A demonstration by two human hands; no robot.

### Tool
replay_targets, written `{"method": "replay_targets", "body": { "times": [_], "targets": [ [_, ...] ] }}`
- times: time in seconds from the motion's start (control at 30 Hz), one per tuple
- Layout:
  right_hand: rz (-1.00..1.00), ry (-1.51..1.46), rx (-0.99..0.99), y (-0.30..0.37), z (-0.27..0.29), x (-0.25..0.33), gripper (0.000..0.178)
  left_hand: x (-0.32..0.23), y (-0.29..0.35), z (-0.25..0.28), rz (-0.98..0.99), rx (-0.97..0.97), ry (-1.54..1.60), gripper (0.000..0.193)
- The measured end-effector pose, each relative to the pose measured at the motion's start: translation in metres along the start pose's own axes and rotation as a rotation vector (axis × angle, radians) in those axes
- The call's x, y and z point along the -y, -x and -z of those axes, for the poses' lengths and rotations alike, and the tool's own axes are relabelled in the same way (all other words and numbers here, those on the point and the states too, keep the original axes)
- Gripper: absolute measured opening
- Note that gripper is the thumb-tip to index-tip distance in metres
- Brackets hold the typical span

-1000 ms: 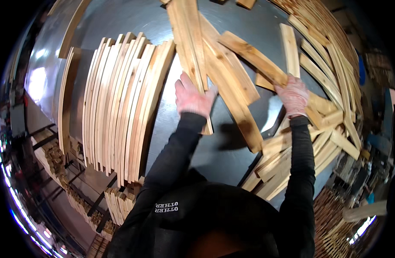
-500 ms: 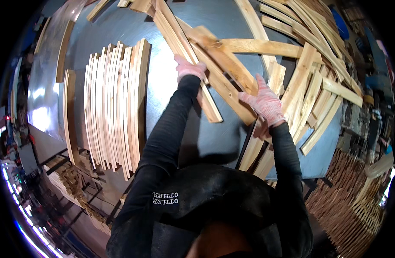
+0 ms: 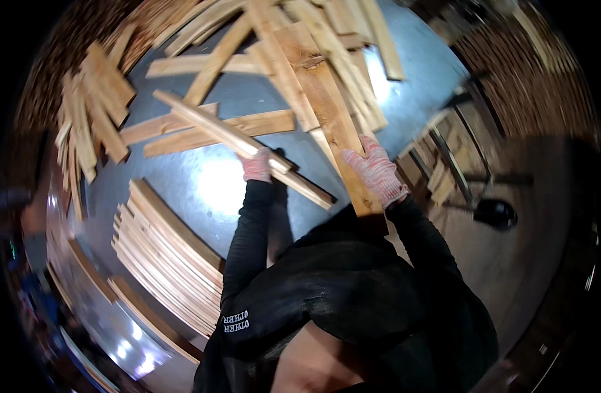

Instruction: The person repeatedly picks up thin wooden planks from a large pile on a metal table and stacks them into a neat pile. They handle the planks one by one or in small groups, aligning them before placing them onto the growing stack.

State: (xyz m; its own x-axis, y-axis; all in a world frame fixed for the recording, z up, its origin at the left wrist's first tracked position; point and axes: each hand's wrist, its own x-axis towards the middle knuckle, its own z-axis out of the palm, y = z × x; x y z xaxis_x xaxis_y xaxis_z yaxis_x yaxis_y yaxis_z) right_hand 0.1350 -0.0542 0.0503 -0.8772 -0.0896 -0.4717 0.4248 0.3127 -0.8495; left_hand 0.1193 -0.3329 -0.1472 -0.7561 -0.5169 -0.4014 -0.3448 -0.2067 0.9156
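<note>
My left hand [image 3: 256, 164], in a pink-and-white knit glove, is closed around a narrow wooden strip [image 3: 212, 126] tilted above the metal table [image 3: 202, 177]. The strip seems to be more than one piece laid together; I cannot tell for sure. My right hand [image 3: 374, 169], gloved alike, grips a wide wooden board [image 3: 323, 98] with a dark knot toward its far end. The board's near end comes close to my dark apron [image 3: 327, 268]. Beneath the left-hand strip lie two flat boards [image 3: 258, 123] on the table.
A neat row of narrow strips [image 3: 166, 255] lies at the near left. Loose boards are heaped at the far middle, and another heap of short boards [image 3: 104, 92] sits at the far left. Right of the table edge stand a metal frame [image 3: 451, 157] and a dark round object [image 3: 495, 214].
My view has turned to the right, so the strip row now sits lower left. The right-hand board has come off the pile toward my body. My left hand still carries its strip.
</note>
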Motion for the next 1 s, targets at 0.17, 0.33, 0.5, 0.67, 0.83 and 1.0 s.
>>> {"method": "replay_targets", "body": {
  "times": [0.17, 0.33, 0.5, 0.67, 0.83, 1.0],
  "targets": [
    [0.122, -0.329, -0.425, 0.049, 0.064, -0.036, 0.04, -0.029, 0.025, 0.015, -0.161, 0.116, -0.694, 0.029],
    [-0.003, 0.064, -0.982, 0.03, 0.187, -0.118, 0.04, -0.006, 0.001, 0.032, -0.099, 0.133, -0.319, 0.025],
    [-0.142, 0.249, -1.29, -0.048, 0.324, -0.25, 0.041, -0.013, -0.001, 0.04, -0.106, 0.148, -0.365, 0.028],
    [-0.266, 0.111, -1.261, -0.162, 0.419, -0.323, 0.034, -0.028, -0.001, 0.032, -0.05, -0.255, -0.261, 0.02],
    [-0.376, 0.11, -1.131, -0.262, 0.473, -0.332, 0.041, -0.063, 0.035, -0.074, -0.061, -0.451, -0.344, 0.024],
    [-0.586, 0.143, -0.994, -0.315, 0.46, -0.289, 0.059, -0.069, 0.022, -0.039, 0.022, -0.542, -0.682, 0.03]
  ]
}}
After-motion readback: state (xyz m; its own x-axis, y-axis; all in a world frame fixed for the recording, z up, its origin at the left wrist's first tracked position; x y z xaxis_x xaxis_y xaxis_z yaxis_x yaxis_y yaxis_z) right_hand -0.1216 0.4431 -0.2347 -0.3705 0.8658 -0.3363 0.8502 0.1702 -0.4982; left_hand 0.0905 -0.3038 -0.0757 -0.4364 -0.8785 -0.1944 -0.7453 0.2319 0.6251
